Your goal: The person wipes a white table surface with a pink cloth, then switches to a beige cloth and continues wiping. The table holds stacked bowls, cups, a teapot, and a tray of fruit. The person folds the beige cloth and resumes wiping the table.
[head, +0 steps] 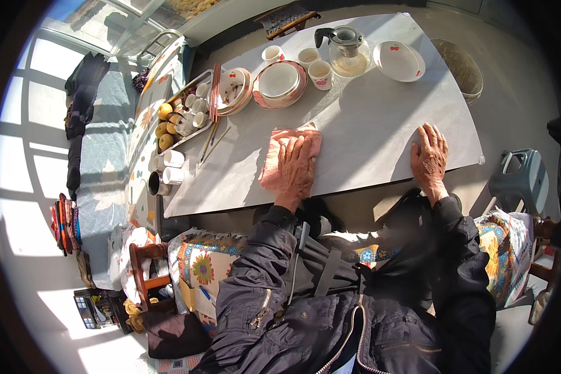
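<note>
My left hand (298, 163) lies flat on a folded pink cloth (272, 159), near the front edge of the grey table (350, 135). Palm down on the bare tabletop, with nothing in it, my right hand (430, 154) rests near the front right edge. Beyond the cloth stand stacked white bowls on a pink-rimmed plate (280, 83) and printed cups (320, 75). A glass teapot with a black handle (350, 51) holds a little pale liquid. Farther right is a white dish with red cherry prints (399, 61).
At the left, a metal tray (187, 138) holds yellow fruit and small cups. Chopsticks (215, 93) lie across bowls beside it. More cups (173, 159) stand near the left edge. A plastic stool (519, 180) and a round basin (463, 70) are on the floor at right.
</note>
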Available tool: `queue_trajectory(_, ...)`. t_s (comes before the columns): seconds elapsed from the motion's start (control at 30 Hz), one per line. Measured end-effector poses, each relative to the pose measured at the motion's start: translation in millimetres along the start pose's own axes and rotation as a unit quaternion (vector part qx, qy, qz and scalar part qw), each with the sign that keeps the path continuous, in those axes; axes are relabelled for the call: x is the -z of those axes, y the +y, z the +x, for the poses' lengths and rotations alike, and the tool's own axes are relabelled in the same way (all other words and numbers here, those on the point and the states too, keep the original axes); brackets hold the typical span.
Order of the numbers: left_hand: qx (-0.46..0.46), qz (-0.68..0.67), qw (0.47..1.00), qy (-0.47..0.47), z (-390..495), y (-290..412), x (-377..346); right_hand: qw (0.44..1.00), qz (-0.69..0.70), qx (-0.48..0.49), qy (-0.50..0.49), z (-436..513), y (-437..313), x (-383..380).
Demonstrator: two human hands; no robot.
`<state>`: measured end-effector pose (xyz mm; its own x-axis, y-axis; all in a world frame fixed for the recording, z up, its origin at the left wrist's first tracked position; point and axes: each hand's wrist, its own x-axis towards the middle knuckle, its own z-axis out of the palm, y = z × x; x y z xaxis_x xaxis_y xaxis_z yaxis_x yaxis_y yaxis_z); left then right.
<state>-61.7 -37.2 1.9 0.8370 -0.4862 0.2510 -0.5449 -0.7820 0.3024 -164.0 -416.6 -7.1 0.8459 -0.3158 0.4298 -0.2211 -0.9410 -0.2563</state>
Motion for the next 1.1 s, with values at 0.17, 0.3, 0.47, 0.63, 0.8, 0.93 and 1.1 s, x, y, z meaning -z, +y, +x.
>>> queue_trajectory(0.17,-0.115,-0.071,0.990,-0.041,46.8,106.6,-44.5,1.000,0.001,-0.014,-0.005,1.0,0.1,1.3)
queue_trajectory(0.3,-0.164,-0.085,0.979,-0.081,54.6,148.4,-62.4,1.000,0.012,-0.010,0.001,1.3,0.9,2.5)
queue_trajectory(0.47,-0.158,-0.071,0.984,-0.030,59.4,117.8,-52.5,1.000,0.023,-0.009,0.003,0.8,0.0,3.4)
queue_trajectory(0.63,-0.018,-0.003,0.999,-0.030,60.1,31.1,-23.9,1.000,0.025,-0.008,0.004,0.8,1.0,2.7)
queue_trajectory(0.8,0.024,0.014,1.000,-0.004,61.9,-4.7,-17.3,0.999,0.030,-0.016,0.001,1.4,0.2,3.9)
queue_trajectory(0.93,0.036,0.016,0.999,0.000,70.3,12.4,-24.7,0.999,0.032,-0.019,0.001,2.1,-1.6,5.8)
queue_trajectory(1.1,0.002,0.041,0.999,0.009,93.1,41.7,-39.8,0.999,0.037,-0.017,0.004,2.7,-2.0,8.1)
